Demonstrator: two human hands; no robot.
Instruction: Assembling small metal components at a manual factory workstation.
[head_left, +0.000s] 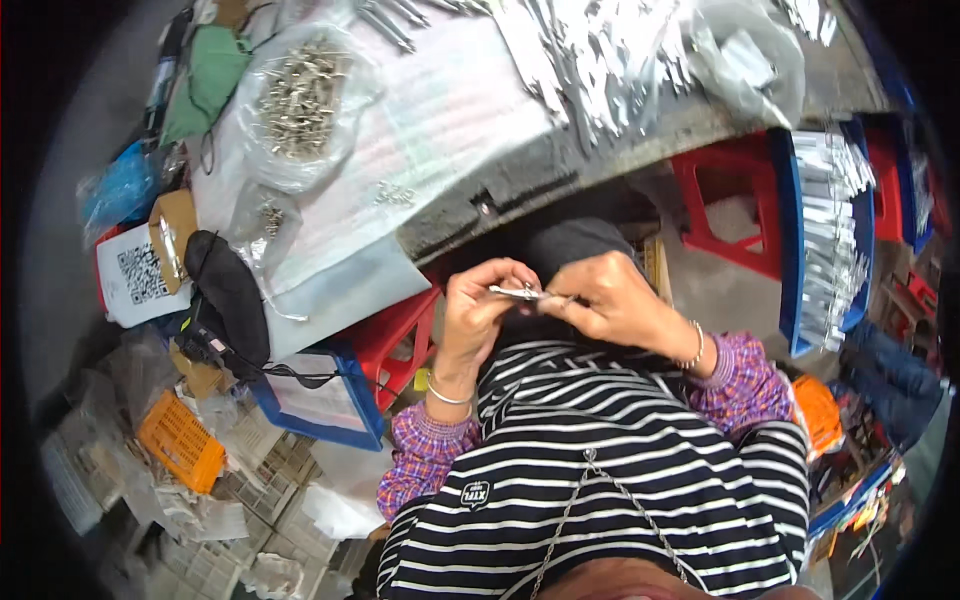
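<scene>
Gripping a slim silvery metal piece (512, 293) in the left hand (470, 312), thumb against fingertips; pinching at its right end with the right hand (612, 295), fingers curled, impossible to make out any second small part there; working in the gap between striped top (600, 430) and covered worktable (450, 110); best, by all appearances, to hold the piece firmly close to the meeting point of both hands, wrists steady, and to guide with the right fingertips rather than force; worth tilting that end into plain view before pressing; safer, perhaps, to lean forward over the tabletop, away from the clear plastic bag of small metal pins (303, 100) ahead and left of both hands, to guard against drops and mix-ups.
</scene>
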